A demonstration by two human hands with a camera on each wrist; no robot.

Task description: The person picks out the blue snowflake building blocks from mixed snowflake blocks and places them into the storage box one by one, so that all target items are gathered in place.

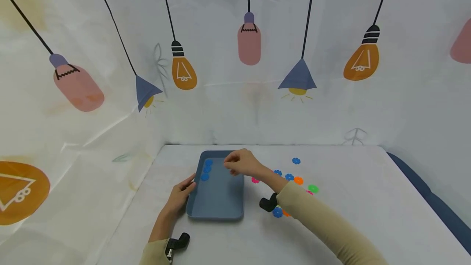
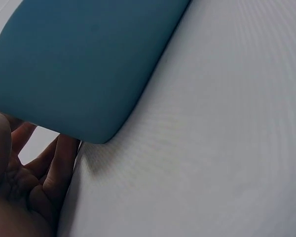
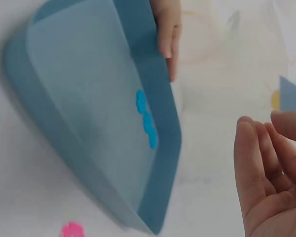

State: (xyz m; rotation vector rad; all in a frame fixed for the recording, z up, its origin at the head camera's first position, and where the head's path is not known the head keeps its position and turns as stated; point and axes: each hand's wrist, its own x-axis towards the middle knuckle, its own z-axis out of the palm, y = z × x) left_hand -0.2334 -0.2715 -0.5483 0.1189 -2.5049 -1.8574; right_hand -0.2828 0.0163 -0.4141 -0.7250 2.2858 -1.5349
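A blue-grey tray point(image 1: 217, 199) lies on the white table, with three blue flower-shaped pieces point(image 1: 207, 169) in a line near its left wall. The left hand point(image 1: 179, 195) grips the tray's left side, thumb at the rim; in the left wrist view its other fingers point(image 2: 59, 165) are against the tray's outer wall. Over the tray's upper right part hovers the right hand point(image 1: 243, 162), fingers bent loosely toward the thumb. In the right wrist view, no piece shows between the right hand's point(image 3: 271, 173) thumb and fingertips.
Right of the tray lie scattered flower-shaped pieces: a blue one point(image 1: 296, 160), an orange one point(image 1: 298, 180), a green one point(image 1: 313, 188) and a pink one point(image 1: 255, 180). The right forearm partly covers others. A lamp-printed sheet point(image 1: 220, 109) hangs behind the table.
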